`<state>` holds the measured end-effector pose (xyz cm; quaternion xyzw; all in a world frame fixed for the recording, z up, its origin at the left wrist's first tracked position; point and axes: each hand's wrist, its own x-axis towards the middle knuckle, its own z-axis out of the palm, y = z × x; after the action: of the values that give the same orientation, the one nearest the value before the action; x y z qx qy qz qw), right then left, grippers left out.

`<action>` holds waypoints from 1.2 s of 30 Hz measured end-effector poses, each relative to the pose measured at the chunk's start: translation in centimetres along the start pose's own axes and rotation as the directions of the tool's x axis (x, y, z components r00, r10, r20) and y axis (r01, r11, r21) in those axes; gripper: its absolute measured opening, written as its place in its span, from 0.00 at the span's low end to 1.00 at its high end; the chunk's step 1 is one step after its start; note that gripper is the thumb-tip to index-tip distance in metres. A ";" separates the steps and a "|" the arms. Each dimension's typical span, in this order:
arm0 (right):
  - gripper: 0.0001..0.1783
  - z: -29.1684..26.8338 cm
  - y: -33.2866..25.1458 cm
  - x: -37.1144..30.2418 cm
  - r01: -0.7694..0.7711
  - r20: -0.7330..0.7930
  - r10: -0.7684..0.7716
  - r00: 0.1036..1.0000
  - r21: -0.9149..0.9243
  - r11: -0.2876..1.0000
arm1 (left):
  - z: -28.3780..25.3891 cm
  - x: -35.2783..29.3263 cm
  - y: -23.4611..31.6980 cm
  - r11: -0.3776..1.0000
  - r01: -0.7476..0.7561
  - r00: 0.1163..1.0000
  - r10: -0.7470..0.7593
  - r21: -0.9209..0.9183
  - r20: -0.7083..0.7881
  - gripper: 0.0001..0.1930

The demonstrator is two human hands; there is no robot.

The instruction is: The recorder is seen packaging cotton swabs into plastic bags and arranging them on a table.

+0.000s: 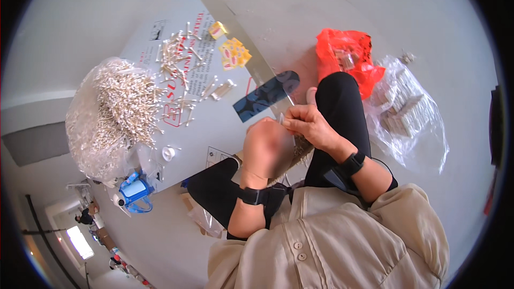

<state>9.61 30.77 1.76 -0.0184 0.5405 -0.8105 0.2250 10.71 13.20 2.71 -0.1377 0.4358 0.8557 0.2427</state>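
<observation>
My left hand point(261, 147) is closed in front of my lap, its lower part blurred, and what it holds is hidden. Beside it, my right hand point(311, 126) pinches a small whitish, see-through piece point(282, 119) between thumb and fingers, too small to name. Just beyond both hands a dark blue patterned strip point(266, 96) lies across the board's edge. Left of the strip is a small group of cotton swabs point(222, 90). More loose cotton swabs point(174, 56) are scattered over the grey printed board point(211, 123).
A clear bag heaped with cotton swabs point(126, 99) stands at left, near a white roll point(168, 153) and blue bottle point(135, 190). Yellow cards point(234, 53) and a yellow packet point(217, 30) lie farther off. At right are a red bag point(367, 48) and a clear bag of white packs point(404, 112).
</observation>
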 end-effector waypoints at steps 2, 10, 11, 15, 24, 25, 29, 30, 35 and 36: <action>0.12 -0.3 -0.1 0.0 -0.008 -0.029 0.009 1.000 0.031 0.999 | 0.2 0.3 0.3 0.999 -0.032 0.999 0.031 -0.031 -0.035 0.10; 0.09 -0.3 -1.3 -0.6 0.151 -0.064 -0.219 0.974 -0.538 0.829 | 3.3 2.7 1.1 -0.054 -0.562 0.670 0.555 0.826 0.492 0.11; 0.09 -0.2 -1.4 -0.6 0.173 -0.138 -0.261 0.956 -0.455 0.873 | 3.3 3.1 1.2 -0.051 -0.567 0.670 0.552 0.822 0.496 0.11; 0.07 -1.9 -0.6 0.4 0.145 -0.620 -0.047 0.783 0.108 0.984 | 3.1 7.1 2.1 0.387 -0.346 0.878 0.454 0.854 0.150 0.06; 0.06 -6.1 2.6 7.3 0.135 -0.532 0.265 0.804 0.598 0.790 | 3.3 17.6 1.3 0.349 -0.442 0.853 0.447 0.827 0.267 0.04; 0.06 -5.9 2.8 7.7 0.136 -0.533 0.265 0.803 0.598 0.790 | 2.8 17.9 1.1 0.348 -0.442 0.854 0.446 0.827 0.268 0.04; 0.05 -5.6 3.4 8.3 0.123 -0.720 0.265 0.641 0.438 0.891 | 2.1 18.9 0.7 -0.230 -0.516 0.692 0.456 0.825 0.560 0.08; 0.06 -5.5 3.5 8.3 0.099 -0.767 0.261 0.587 0.387 0.917 | 1.9 18.9 0.6 -0.275 -0.514 0.694 0.423 0.813 0.582 0.07; 0.06 -5.4 3.7 7.5 0.067 -0.766 0.256 0.589 0.362 0.930 | 1.8 18.3 0.6 -0.301 -0.532 0.696 0.377 0.791 0.611 0.07; 0.06 -5.2 3.7 7.4 0.051 -0.756 0.262 0.600 0.362 0.931 | 1.7 18.2 0.8 -0.285 -0.546 0.687 0.385 0.788 0.616 0.08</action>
<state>2.84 31.33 -5.23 0.4153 0.4321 -0.8005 0.0098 -5.13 19.53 -3.91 0.3077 0.8979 0.3071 -0.0691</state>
